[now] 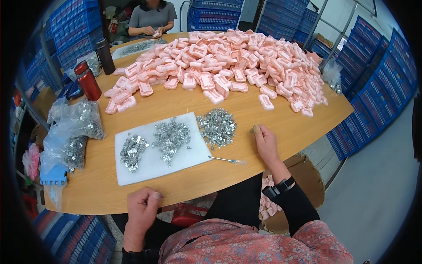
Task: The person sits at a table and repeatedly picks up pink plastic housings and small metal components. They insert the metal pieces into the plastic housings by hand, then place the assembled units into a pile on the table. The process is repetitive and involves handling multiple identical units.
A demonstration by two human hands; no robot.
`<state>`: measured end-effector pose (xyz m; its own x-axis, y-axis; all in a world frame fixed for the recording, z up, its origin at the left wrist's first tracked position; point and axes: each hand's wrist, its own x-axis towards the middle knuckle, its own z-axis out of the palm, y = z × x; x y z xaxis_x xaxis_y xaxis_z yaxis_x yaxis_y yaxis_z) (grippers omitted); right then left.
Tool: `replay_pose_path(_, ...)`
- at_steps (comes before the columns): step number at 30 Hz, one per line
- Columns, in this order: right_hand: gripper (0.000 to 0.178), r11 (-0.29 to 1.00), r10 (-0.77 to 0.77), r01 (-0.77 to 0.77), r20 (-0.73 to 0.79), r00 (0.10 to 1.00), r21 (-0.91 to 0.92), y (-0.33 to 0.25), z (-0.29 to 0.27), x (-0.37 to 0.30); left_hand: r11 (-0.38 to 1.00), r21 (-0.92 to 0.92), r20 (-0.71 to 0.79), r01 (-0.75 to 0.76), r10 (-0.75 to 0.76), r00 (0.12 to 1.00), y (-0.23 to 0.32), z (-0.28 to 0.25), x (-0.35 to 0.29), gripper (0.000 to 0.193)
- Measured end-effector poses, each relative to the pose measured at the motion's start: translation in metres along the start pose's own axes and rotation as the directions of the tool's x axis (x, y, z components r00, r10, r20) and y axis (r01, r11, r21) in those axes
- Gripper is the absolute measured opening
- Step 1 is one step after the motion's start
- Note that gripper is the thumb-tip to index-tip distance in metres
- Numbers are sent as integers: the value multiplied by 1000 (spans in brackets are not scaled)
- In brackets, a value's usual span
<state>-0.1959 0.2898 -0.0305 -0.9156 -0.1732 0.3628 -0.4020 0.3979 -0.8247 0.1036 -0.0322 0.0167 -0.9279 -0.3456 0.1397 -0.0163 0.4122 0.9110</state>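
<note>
My left hand point(143, 203) is curled into a loose fist at the table's front edge, below a white foam pad point(165, 174), with nothing visible in it. On the pad lie a small heap of flat metal pieces point(133, 151) and a larger heap of small metal parts point(171, 137). My right hand point(266, 143) rests closed on the tabletop, right of a loose pile of silvery screws point(218, 126); no object shows in its fingers. Between that hand and the pad lies a screwdriver point(227, 160) with a clear handle, its tip at the pad's edge.
A big mound of pink plastic shells point(228, 61) covers the table's far side. Bags of metal parts point(81, 121), a red bottle point(88, 81) and a dark bottle point(104, 57) stand left. Opposite, a person point(152, 20) works. Below right, a cardboard box point(307, 185) holds pink shells.
</note>
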Motion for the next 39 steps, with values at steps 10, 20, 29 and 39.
replay_pose_path(10, 26, 990, 82, -58, 191, 978, -127, -12, -5, 67, 967, -252, -224, 30, -88, 971, -37, 4, 8, 34)
replay_pose_path(20, 44, 870, 31, 117, 290, 957, -479, -3, 67, 182, 976, -178, -235, 128, -168, 957, -30, 10, 11, 37)
replay_pose_path(29, 32, 996, 82, -68, 295, 952, -60, 20, 47, 209, 972, -147, -218, 182, -212, 953, -6, 1, 18, 37)
replay_pose_path(39, 23, 759, -581, 650, 407, 705, -43, -134, 31, 57, 417, -828, 252, 375, -320, 913, 81, 77, 103, 53)
